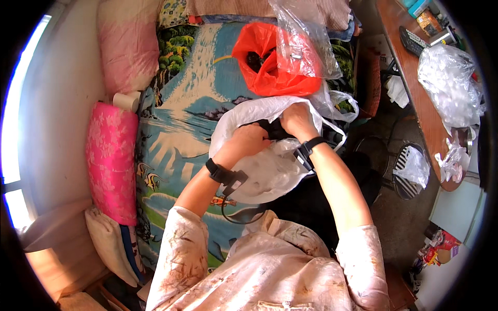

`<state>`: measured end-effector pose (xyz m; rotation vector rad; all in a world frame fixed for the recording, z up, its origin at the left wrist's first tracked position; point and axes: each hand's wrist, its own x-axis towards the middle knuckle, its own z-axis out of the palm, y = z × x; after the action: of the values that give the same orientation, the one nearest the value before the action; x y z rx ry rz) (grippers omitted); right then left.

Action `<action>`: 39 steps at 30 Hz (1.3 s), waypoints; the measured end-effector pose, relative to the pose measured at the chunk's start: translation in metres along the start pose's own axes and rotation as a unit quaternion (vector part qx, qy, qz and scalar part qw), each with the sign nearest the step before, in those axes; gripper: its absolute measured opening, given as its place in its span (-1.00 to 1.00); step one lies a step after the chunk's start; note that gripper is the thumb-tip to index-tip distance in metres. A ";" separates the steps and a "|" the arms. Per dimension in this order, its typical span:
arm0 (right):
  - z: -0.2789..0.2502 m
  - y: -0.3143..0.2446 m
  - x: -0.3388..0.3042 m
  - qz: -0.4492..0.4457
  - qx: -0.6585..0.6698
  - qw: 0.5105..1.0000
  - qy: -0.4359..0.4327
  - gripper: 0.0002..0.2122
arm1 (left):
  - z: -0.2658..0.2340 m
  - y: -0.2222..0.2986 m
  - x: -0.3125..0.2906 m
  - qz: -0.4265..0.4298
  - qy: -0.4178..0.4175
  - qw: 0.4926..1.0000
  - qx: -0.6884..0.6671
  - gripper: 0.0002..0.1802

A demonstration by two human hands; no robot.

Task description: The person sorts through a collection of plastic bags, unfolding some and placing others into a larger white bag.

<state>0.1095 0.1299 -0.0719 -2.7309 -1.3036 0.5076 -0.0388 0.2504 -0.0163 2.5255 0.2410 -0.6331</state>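
Note:
A white plastic bag (264, 181) lies in front of me with its mouth open, and both my hands reach into it. My left hand (251, 139) is at the left of the opening, its fingers curled beside something dark (277, 128) inside the bag; what they hold is hidden. My right hand (298, 119) dips in at the far right of the mouth, fingers out of sight below the rim. Beyond the white bag stands an open red plastic bag (254, 78) with dark things in it. A clear plastic bag (301, 46) lies partly over the red one.
All this rests on a bed sheet (181, 119) with a waterfall print. Pink pillows (111, 155) line the left wall. On the right, a wooden table (399, 46) carries a stuffed clear bag (448, 78) and a remote control (413, 41). A striped stool (407, 179) stands below it.

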 end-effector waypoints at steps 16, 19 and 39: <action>-0.064 -0.002 -0.107 -0.006 0.491 0.869 0.066 -0.48 | -0.034 0.040 -0.032 0.026 0.105 0.991 -0.077 -0.67; -0.056 0.000 -0.122 -0.123 0.416 0.891 0.131 -0.65 | -0.052 0.045 -0.051 0.234 0.266 0.922 -0.157 -0.76; -0.115 0.087 -0.368 0.073 0.499 0.727 0.465 -0.82 | -0.064 0.116 -0.065 0.297 0.424 0.813 -0.265 -0.71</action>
<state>-0.0034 -0.1990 0.1158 -1.6688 -0.3278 -0.1789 -0.0368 0.1826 0.1149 1.9793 -0.0776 0.7435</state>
